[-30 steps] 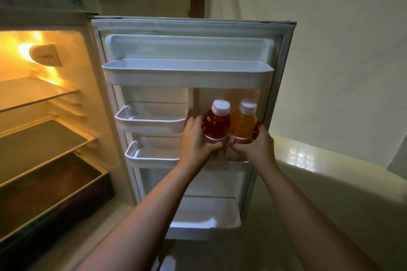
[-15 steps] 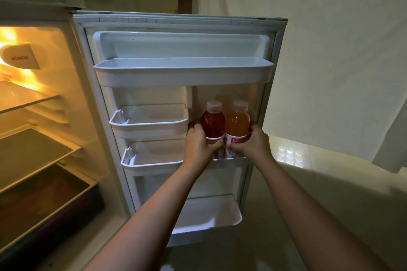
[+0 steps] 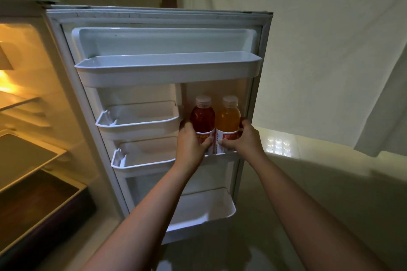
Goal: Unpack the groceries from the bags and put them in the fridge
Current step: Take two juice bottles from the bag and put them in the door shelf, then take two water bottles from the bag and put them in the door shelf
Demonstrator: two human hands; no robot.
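My left hand [image 3: 191, 143] wraps the red bottle [image 3: 202, 119], my right hand [image 3: 241, 140] the orange bottle [image 3: 227, 117]; both stand upright, touching, in the door shelf [image 3: 222, 156], gripped low, I judge, to seat them.

There is only one view, from a camera worn on the person's head, so nothing is shared with a second angle. It looks forward and slightly down at the inner face of the open fridge door [image 3: 167, 103], near enough that both forearms reach in from the bottom edge. The door fills the middle; the lit fridge interior [image 3: 28, 116] runs off the left edge, and a pale wall [image 3: 330, 50] takes the right. The wide lens bends the door's edges, and the dim floor below is hard to make out, possibly tiled.
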